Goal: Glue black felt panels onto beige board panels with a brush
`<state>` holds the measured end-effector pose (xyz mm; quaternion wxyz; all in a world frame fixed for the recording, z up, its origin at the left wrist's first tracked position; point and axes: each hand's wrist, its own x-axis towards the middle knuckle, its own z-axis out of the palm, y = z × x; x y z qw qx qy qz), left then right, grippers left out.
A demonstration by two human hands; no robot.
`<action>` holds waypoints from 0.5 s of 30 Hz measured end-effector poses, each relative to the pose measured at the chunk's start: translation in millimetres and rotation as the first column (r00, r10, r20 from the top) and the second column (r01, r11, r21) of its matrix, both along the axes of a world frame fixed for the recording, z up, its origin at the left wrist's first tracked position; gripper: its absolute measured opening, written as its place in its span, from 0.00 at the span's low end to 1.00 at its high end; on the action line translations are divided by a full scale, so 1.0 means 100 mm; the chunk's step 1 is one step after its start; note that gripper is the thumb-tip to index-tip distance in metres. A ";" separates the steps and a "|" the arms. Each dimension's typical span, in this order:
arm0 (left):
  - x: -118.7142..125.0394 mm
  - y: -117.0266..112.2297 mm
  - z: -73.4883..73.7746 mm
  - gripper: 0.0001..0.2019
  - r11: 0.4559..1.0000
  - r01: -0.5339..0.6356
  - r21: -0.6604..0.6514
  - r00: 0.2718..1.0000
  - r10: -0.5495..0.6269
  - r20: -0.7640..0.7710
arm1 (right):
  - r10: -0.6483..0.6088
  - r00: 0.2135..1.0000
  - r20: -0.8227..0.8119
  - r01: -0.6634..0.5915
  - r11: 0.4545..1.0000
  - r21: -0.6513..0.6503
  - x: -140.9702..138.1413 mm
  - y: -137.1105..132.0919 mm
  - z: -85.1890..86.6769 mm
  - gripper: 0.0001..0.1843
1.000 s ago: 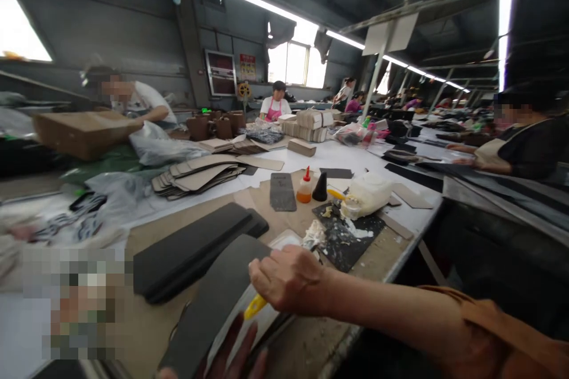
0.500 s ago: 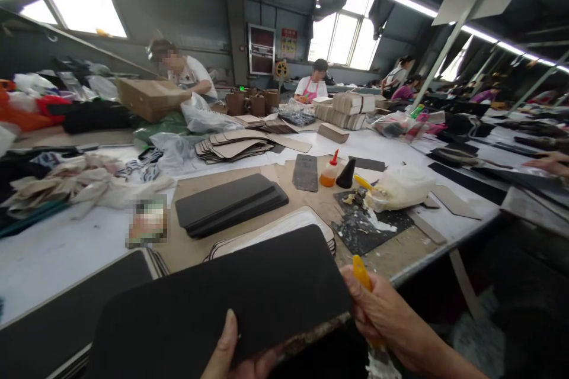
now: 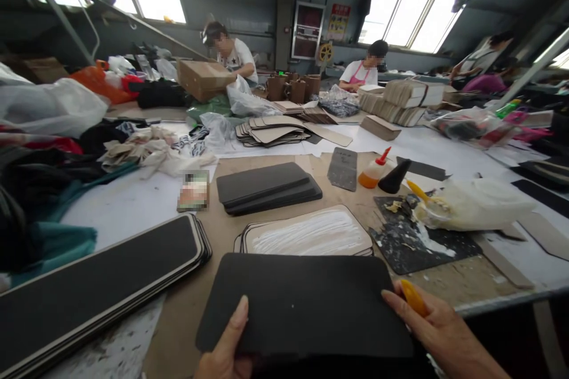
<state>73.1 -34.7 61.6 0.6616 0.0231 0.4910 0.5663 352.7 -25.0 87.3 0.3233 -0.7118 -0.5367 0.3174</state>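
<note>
My left hand [image 3: 224,346] grips the near edge of a black rounded panel [image 3: 302,305], its thumb lying on the top face. My right hand [image 3: 438,331] sits at the panel's right end, holding a yellow plastic spatula [image 3: 413,298]. Just beyond the panel lies a stack of panels [image 3: 306,232], the top one streaked with white glue. Farther on is a stack of black panels [image 3: 267,188]. A bag of white glue [image 3: 473,204] rests on a smeared black board [image 3: 413,240], to the upper left of my right hand.
A long black panel stack [image 3: 100,290] lies at the left, beside heaped cloth [image 3: 146,154]. Stacked cardboard shapes [image 3: 271,132] fill the table's middle. A co-worker [image 3: 233,53] handles a cardboard box [image 3: 202,78]; another [image 3: 362,70] wears a pink apron. The table edge [image 3: 511,302] runs along the lower right.
The view has swung to the right and upward. The black panel has come down from close to the camera and now lies lower, showing the glue-streaked stack beyond it. Both hands stay on it.
</note>
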 end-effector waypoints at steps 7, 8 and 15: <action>-0.28 0.48 0.11 0.20 0.978 0.205 0.037 0.872 -0.166 -0.460 | 0.123 0.908 0.402 -0.153 0.987 0.042 0.27 0.76 0.22 0.18; -0.29 0.54 0.08 0.20 0.960 0.277 0.038 0.804 -0.210 -0.556 | 0.139 0.885 0.444 -0.165 0.986 0.020 0.29 0.89 0.22 0.18; -0.22 0.79 -0.07 0.20 0.811 0.518 -0.271 0.128 -0.387 -0.913 | 0.335 0.674 0.658 -0.271 0.941 -0.201 0.34 1.50 0.02 0.15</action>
